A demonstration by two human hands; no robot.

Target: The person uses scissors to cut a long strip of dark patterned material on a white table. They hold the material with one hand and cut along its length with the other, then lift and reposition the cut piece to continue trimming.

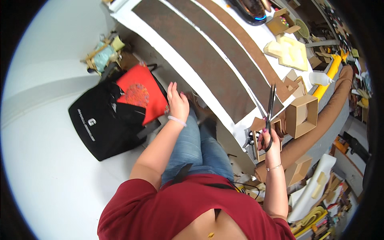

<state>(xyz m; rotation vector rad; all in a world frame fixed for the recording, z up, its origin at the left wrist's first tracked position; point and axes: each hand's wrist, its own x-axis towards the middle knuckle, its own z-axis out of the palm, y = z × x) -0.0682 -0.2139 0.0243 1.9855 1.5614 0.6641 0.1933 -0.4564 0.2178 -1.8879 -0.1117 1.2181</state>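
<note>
In my right hand is a pair of black-handled scissors, my fingers through the handles. The blades point away from me, slightly parted, over the near right end of the table. Beneath and beyond them lie long dark brown strips of sheet material, with a lighter brown strip alongside. My left hand holds nothing; its fingers are stretched out. It hovers left of the table, near the red cushion on a black chair.
Open cardboard boxes sit by my right hand. Farther up the table are yellow foam pieces, a white squeeze bottle and a dark device with a blue light. Brown and yellow rolls run along the right side.
</note>
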